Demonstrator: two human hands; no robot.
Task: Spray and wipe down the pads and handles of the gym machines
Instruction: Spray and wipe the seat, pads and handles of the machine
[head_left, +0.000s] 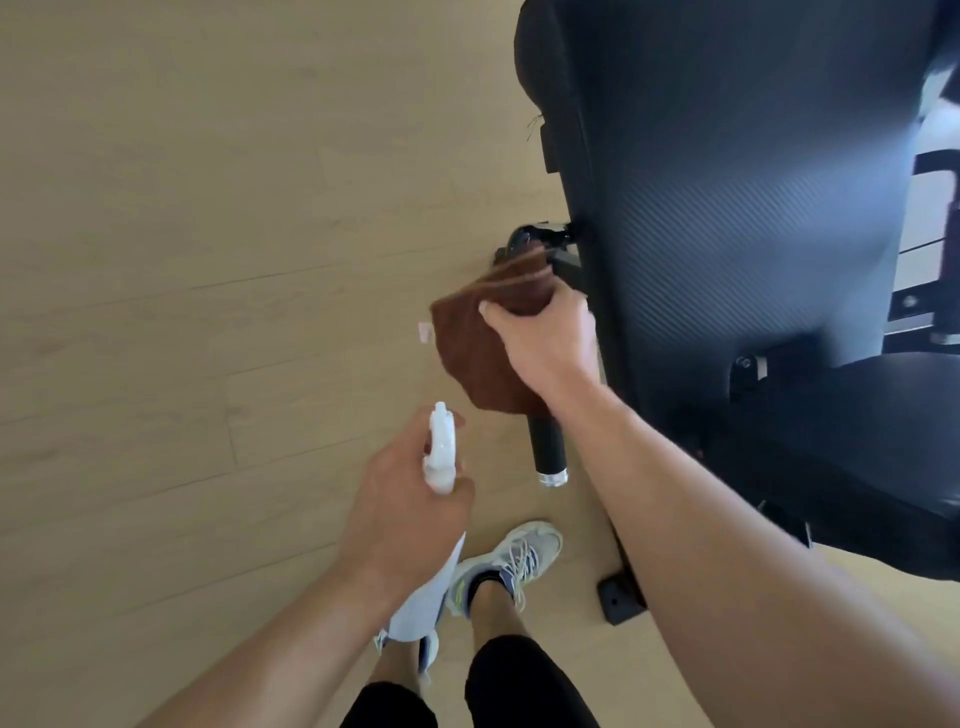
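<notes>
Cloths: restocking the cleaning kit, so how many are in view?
1: a brown cloth in the right hand, draped over the machine handle. Others may be hidden.

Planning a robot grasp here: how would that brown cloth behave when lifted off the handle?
The brown cloth is probably floppy: it drapes over the handle and bunches under the right hand. Likely light, since its loose edge blurs. It should not roll.

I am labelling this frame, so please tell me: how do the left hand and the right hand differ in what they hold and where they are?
The left hand grips a white spray bottle above the floor; the right hand holds a brown cloth around the black handle. The left hand is nearer the camera, the right beside the pad. Both are bare.
</notes>
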